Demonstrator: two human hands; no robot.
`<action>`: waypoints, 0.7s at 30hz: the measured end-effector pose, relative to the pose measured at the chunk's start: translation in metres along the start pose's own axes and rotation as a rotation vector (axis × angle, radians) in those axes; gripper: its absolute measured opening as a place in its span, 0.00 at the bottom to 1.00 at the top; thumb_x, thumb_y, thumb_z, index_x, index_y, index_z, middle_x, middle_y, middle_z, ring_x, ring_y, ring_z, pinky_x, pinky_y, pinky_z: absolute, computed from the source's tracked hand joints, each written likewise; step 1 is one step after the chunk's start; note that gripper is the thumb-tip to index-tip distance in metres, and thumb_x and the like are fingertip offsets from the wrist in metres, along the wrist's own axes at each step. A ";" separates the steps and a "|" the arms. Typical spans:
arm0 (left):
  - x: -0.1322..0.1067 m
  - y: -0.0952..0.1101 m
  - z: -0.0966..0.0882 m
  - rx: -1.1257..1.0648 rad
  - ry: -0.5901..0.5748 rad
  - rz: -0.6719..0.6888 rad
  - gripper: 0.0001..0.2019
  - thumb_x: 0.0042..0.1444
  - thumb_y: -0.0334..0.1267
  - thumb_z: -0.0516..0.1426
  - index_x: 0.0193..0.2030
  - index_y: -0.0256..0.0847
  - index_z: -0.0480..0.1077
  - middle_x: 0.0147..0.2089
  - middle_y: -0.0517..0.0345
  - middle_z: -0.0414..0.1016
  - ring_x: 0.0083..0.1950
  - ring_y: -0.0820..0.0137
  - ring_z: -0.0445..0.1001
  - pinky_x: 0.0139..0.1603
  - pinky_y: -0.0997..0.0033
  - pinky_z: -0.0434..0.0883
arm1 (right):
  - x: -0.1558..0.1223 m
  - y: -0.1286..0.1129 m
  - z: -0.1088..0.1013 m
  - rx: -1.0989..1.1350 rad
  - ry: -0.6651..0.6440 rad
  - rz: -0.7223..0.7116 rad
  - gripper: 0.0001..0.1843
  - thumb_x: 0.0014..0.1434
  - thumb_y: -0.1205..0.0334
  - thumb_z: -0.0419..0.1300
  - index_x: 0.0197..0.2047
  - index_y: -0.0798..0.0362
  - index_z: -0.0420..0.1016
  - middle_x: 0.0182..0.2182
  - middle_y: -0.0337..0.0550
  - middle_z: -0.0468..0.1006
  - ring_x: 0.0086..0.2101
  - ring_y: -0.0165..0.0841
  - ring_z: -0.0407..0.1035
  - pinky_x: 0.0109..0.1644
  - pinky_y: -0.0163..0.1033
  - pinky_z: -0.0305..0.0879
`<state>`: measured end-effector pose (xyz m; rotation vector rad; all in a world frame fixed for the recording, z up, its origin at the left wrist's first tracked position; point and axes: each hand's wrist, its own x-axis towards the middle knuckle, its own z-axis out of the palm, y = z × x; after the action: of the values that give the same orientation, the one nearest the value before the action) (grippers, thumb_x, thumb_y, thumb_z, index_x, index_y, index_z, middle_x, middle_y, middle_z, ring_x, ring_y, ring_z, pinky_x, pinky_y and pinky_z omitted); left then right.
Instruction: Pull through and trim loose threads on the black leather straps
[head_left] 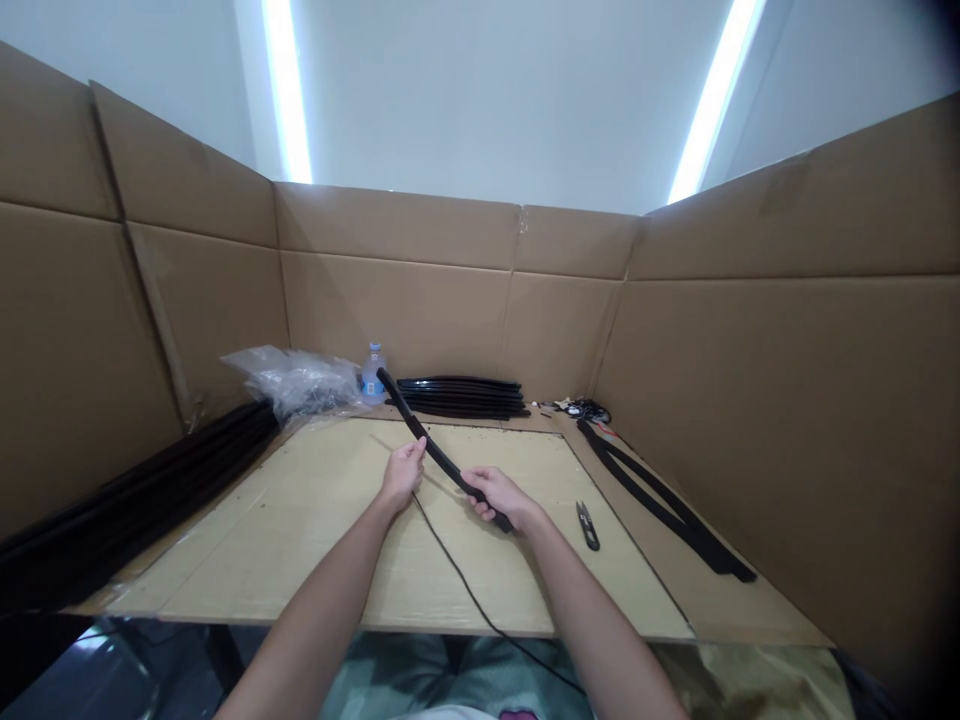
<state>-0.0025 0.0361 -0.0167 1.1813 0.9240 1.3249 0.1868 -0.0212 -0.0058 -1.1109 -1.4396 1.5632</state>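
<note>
At frame centre, the left hand point(403, 472) and right hand point(498, 495) are both clamped on a black tube point(442, 455) slanting up-left above the board point(300, 540); snips point(588, 525) lie right.

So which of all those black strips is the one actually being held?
The black strip slanting above the board's middle: left hand and right hand both grip it. The other strips lie untouched along the cardboard walls.

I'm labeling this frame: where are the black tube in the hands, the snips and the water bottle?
black tube point(442, 462), head view: its middle, between the hands.
snips point(588, 526), head view: the handle loop.
water bottle point(372, 378), head view: its label.
</note>
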 end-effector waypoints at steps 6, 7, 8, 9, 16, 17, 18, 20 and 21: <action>0.000 0.001 0.001 -0.040 -0.011 -0.008 0.23 0.46 0.56 0.58 0.23 0.42 0.52 0.15 0.73 0.44 0.12 0.82 0.44 0.13 0.79 0.40 | -0.002 0.001 0.001 -0.068 0.057 -0.016 0.18 0.47 0.52 0.65 0.32 0.58 0.67 0.15 0.33 0.66 0.14 0.23 0.59 0.15 0.27 0.55; 0.000 0.001 0.001 -0.047 -0.017 -0.013 0.23 0.46 0.56 0.58 0.23 0.42 0.52 0.14 0.73 0.44 0.12 0.82 0.44 0.13 0.79 0.40 | -0.002 0.001 0.001 -0.077 0.045 -0.009 0.18 0.46 0.52 0.66 0.29 0.58 0.67 0.15 0.34 0.66 0.14 0.24 0.60 0.15 0.28 0.56; -0.001 0.001 0.001 -0.055 -0.024 -0.017 0.23 0.47 0.56 0.58 0.22 0.42 0.52 0.14 0.73 0.44 0.12 0.82 0.43 0.13 0.79 0.40 | -0.003 0.000 0.002 -0.085 0.031 -0.004 0.19 0.46 0.51 0.66 0.26 0.58 0.66 0.14 0.35 0.66 0.14 0.25 0.61 0.15 0.29 0.57; -0.001 0.001 0.001 -0.063 -0.030 -0.020 0.23 0.47 0.56 0.58 0.22 0.42 0.52 0.14 0.73 0.45 0.12 0.83 0.43 0.13 0.79 0.40 | -0.004 -0.001 0.004 -0.089 0.017 -0.003 0.19 0.45 0.51 0.66 0.25 0.58 0.65 0.14 0.35 0.67 0.14 0.26 0.62 0.15 0.29 0.58; -0.001 0.001 0.000 -0.111 -0.041 -0.029 0.23 0.47 0.57 0.57 0.21 0.40 0.54 0.14 0.72 0.45 0.12 0.83 0.43 0.13 0.80 0.39 | -0.004 -0.002 0.014 -0.066 -0.013 -0.068 0.19 0.46 0.53 0.67 0.28 0.56 0.62 0.18 0.38 0.72 0.15 0.25 0.63 0.15 0.28 0.58; -0.001 0.001 0.000 -0.117 -0.039 -0.031 0.23 0.47 0.56 0.57 0.21 0.40 0.54 0.14 0.72 0.44 0.12 0.83 0.43 0.13 0.80 0.39 | -0.002 -0.001 0.015 -0.061 -0.002 -0.075 0.19 0.48 0.51 0.65 0.29 0.55 0.62 0.18 0.37 0.71 0.14 0.24 0.62 0.14 0.28 0.56; 0.000 0.001 0.000 -0.122 -0.034 -0.033 0.23 0.47 0.56 0.58 0.22 0.40 0.54 0.14 0.72 0.44 0.12 0.83 0.43 0.13 0.80 0.39 | -0.001 0.001 0.015 -0.053 0.011 -0.081 0.19 0.51 0.48 0.62 0.30 0.55 0.62 0.18 0.37 0.71 0.14 0.23 0.61 0.14 0.27 0.54; 0.001 -0.001 -0.001 -0.130 -0.022 -0.035 0.23 0.47 0.57 0.57 0.22 0.40 0.55 0.14 0.72 0.45 0.12 0.83 0.43 0.13 0.80 0.39 | 0.002 0.002 0.014 -0.034 0.033 -0.087 0.20 0.57 0.43 0.52 0.33 0.54 0.62 0.18 0.36 0.69 0.14 0.24 0.59 0.14 0.28 0.54; 0.002 -0.001 -0.002 -0.132 -0.016 -0.035 0.23 0.48 0.57 0.57 0.22 0.40 0.55 0.15 0.72 0.45 0.12 0.83 0.43 0.13 0.80 0.40 | 0.003 0.003 0.014 -0.025 0.042 -0.091 0.21 0.58 0.42 0.49 0.34 0.54 0.62 0.18 0.36 0.69 0.14 0.24 0.59 0.14 0.28 0.54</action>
<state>-0.0040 0.0380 -0.0180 1.0680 0.8294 1.3264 0.1734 -0.0240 -0.0089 -1.0716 -1.4650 1.4545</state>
